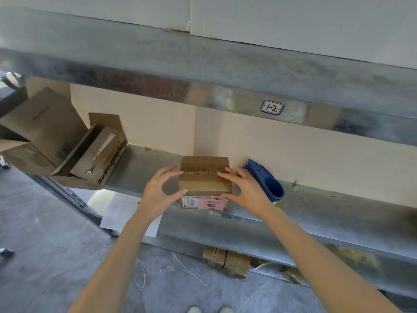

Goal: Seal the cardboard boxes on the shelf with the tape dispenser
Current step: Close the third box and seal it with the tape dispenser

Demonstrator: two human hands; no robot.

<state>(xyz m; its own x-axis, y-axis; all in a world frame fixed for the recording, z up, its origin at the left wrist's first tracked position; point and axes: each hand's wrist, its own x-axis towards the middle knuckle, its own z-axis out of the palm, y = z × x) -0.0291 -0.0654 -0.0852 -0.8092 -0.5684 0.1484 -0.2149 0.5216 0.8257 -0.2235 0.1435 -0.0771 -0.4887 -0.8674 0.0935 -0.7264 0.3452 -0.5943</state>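
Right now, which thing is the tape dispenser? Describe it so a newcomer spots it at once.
Find the metal shelf below the beam with the handwritten label. On it sits a small box held between the left hand and right hand; just right of that, behind the right hand, lies the tape dispenser. It is the only blue thing among brown cardboard.

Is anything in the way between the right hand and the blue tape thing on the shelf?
Nothing visible is. The blue plastic tape dispenser lies on the metal shelf right beside the right hand. That hand, though, is busy: with the left hand it grips the small brown cardboard box.
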